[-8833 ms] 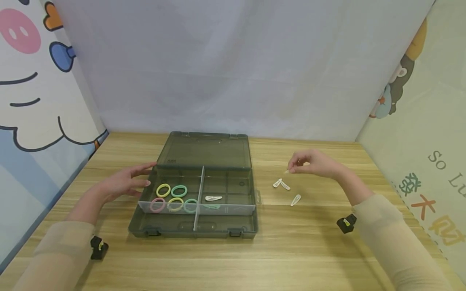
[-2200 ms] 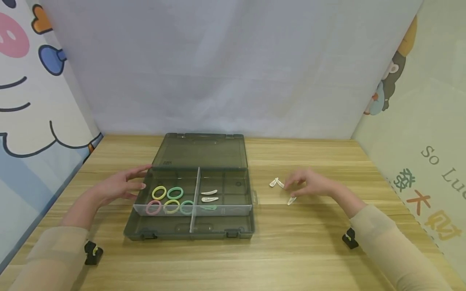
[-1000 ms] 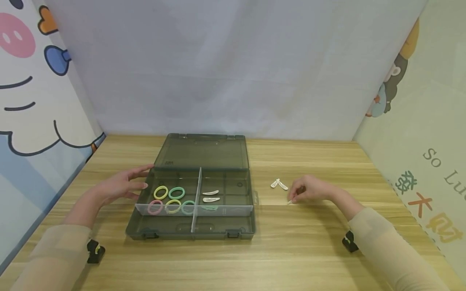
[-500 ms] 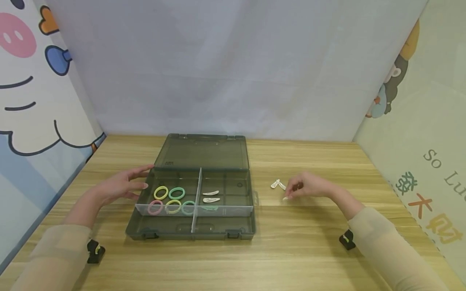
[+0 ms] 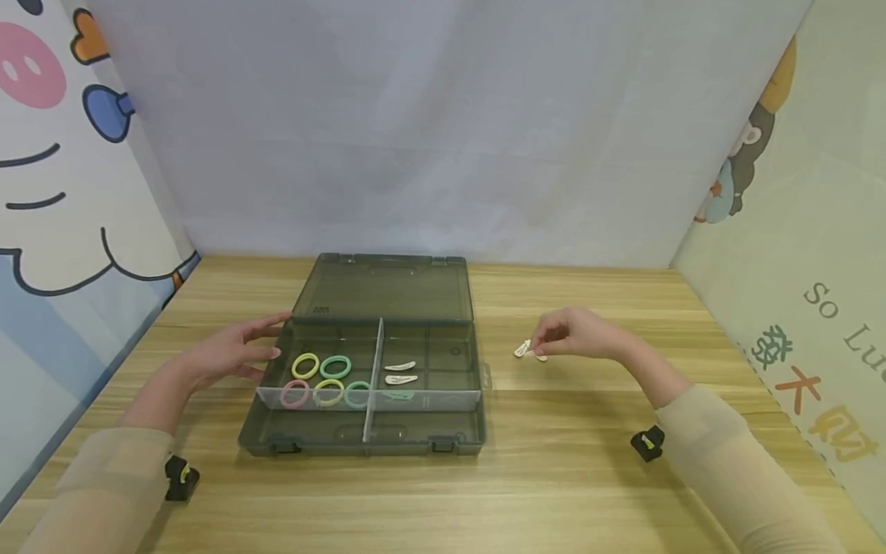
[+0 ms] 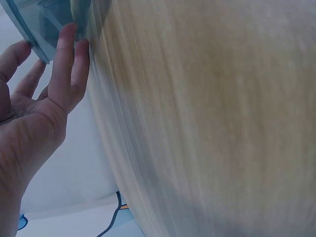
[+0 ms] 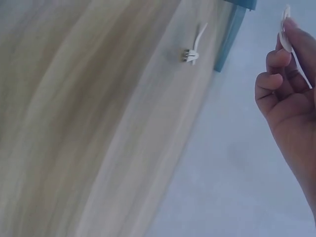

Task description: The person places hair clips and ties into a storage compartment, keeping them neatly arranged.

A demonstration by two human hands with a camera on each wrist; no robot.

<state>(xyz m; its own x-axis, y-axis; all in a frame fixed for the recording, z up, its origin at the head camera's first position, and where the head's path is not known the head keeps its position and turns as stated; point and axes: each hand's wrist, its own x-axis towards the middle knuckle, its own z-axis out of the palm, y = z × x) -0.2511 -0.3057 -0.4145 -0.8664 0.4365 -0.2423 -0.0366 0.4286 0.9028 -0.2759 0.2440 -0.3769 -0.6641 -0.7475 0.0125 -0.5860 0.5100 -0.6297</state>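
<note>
An organizer box [image 5: 251, 431] in see-through dark grey plastic lies with its lid [image 5: 388, 286] folded back. My left hand [image 5: 224, 355] rests its spread fingertips at the box's left wall; the left wrist view shows them at the box corner [image 6: 42, 47]. Between thumb and fingertips my right hand [image 5: 577, 335] pinches a white snap hair clip [image 7: 285, 34], held above the table. Close below it, white hair clips [image 5: 522, 349] lie on the table, partly overlapped by the fingers. Inside the box's right compartment are two white hair clips [image 5: 401, 379] and a green one [image 5: 398, 395].
Yellow, green and pink hair ties [image 5: 335, 367] lie in the box's left compartment. A pale divider [image 5: 379, 354] runs front to back, and a cross strip [image 5: 443, 400] spans the box near its front. A white cloth [image 5: 443, 138] hangs behind the wooden table [image 5: 540, 477].
My right hand has picked up the front hair clip from the table and lifted it up and left, over the other clips. A second white clip now lies in the right compartment. My left hand stays put.
</note>
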